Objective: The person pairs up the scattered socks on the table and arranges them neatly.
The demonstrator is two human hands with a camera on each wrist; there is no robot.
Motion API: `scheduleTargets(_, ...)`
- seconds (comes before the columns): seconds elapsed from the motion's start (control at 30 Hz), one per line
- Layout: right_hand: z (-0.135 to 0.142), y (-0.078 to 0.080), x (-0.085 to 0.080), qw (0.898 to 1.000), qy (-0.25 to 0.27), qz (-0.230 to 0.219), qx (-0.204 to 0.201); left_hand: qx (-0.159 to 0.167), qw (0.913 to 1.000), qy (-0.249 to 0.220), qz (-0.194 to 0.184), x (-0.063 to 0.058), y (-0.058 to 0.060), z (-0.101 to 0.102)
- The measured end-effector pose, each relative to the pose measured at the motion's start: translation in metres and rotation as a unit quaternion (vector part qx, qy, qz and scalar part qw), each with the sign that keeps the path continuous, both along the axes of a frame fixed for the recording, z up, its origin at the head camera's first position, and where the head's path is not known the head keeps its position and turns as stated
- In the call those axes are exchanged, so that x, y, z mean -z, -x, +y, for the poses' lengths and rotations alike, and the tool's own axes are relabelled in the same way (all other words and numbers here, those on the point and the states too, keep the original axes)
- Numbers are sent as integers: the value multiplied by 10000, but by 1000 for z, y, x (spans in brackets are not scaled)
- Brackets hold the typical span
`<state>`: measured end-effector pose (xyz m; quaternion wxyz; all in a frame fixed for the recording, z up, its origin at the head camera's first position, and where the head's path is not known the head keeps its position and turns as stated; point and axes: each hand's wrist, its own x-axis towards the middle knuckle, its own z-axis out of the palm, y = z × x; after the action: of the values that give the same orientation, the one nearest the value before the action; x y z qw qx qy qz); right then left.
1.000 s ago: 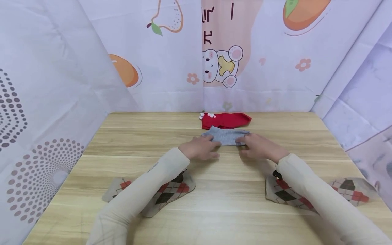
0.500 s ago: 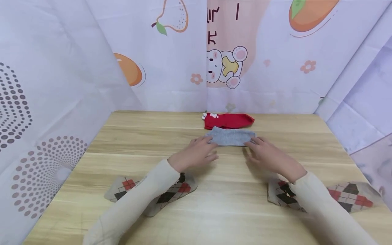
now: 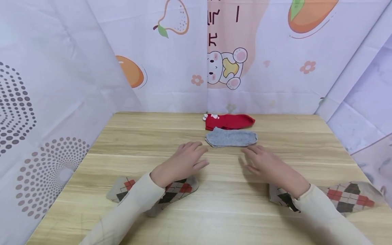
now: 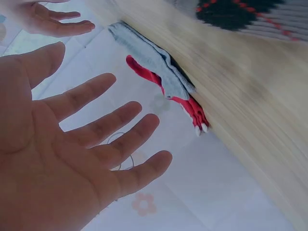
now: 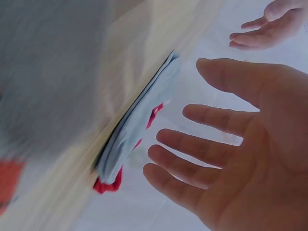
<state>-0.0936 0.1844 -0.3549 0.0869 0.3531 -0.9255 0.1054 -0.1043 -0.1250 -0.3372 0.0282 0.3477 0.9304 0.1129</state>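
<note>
A pale blue-grey sock (image 3: 231,137) lies flat at the back of the wooden table, just in front of a red sock (image 3: 229,121) with white trim at its left end. My left hand (image 3: 183,160) hovers to the near left of the grey sock, fingers spread and nothing in them. On the other side, my right hand (image 3: 272,166) is held with fingers extended, its fingertips close to the sock's near right edge. Both wrist views show bare palms, with the grey sock (image 4: 151,57) beyond the left fingers and the red one partly hidden behind it.
An argyle sock (image 3: 180,190) lies under the left forearm, and another argyle sock (image 3: 349,197) under the right one; the sleeves cover parts of both. Printed curtains (image 3: 165,75) enclose the table (image 3: 220,217) at the back and sides.
Both hands have come off the grey sock and drawn back toward the body, the left one also moving left. The grey sock now lies fully uncovered.
</note>
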Motion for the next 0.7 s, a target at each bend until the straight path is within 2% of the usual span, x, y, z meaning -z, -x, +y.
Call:
scheduleTargets(0.2,-23,-8,-5,9998,13,-88,-164,-239,9996,3,113,-2,-15,-22)
scheduleTargets(0.43,-50,-16,-8,9990,-26,93,-426,-498,9981,-78,352,-8,-30,-43)
scheduleTargets(0.57,-69,-20,-8,9980,-25,50,-638,-628,9973,-88,376,-6,-35,-52)
scheduleTargets(0.7,-90,-23,-6,9961,-56,-67,-876,-888,9946,-71,531,-1,-40,-71)
